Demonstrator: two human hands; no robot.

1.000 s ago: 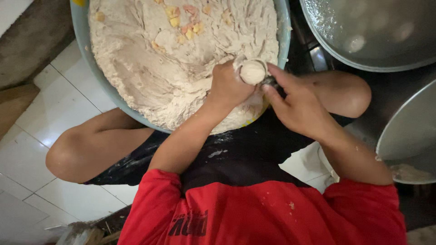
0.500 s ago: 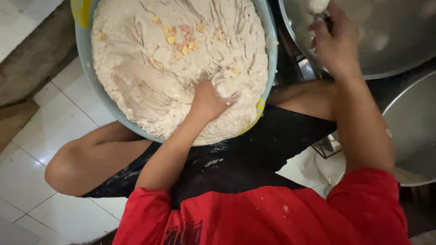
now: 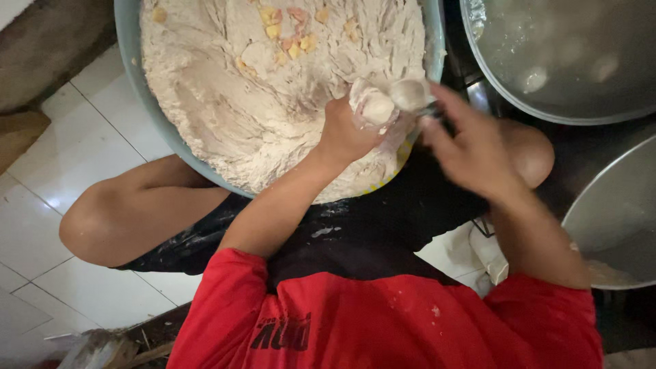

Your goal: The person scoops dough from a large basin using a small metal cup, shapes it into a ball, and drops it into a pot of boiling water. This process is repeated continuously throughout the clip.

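White tiled floor [image 3: 41, 205] under my crossed legs | big grey basin [image 3: 130, 75] of pale paste [image 3: 273, 116] on my lap | left hand [image 3: 345, 133] squeezes out a paste ball [image 3: 378, 108] | right hand [image 3: 471, 147] grips a spoon [image 3: 410, 92] touching it | a loose scoop could drop the ball beside the water pot [image 3: 567, 61].

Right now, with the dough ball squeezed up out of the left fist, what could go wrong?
1. The dough ball sits at the top of the left hand beside the bowl rim; scooped badly, it may drop on the lap, outside the bowl.
2. The spoon in the right hand looks coated; the sticky dough may cling instead of releasing.
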